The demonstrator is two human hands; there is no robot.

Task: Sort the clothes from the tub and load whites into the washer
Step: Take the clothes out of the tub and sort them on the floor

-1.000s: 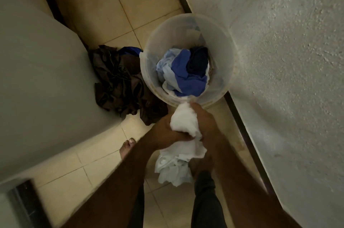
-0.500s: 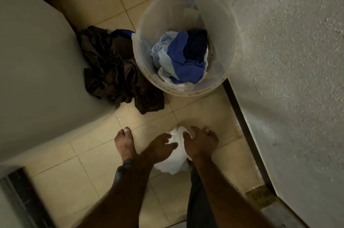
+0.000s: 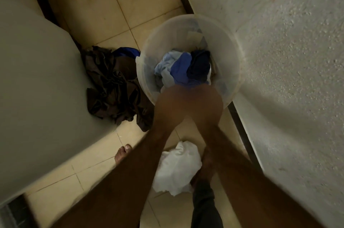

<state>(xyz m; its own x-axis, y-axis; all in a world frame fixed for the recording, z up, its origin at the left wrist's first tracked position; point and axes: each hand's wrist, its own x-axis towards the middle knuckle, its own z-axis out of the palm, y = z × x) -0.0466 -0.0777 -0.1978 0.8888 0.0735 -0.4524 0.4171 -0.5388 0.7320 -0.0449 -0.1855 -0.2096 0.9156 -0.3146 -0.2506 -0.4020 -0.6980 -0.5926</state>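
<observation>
Left hand & right hand blur at tub near rim; grip can't be told, prob. reaching in. Take one piece, lift clear, check colour. Tub: round translucent plastic, soft crumpled blues inside. Whites bunched on floor below tub's near rim; limp darks against its left wall.

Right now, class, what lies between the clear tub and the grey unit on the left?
Head view: a crumpled heap of dark brown clothes on the floor, between tub and grey unit.
</observation>
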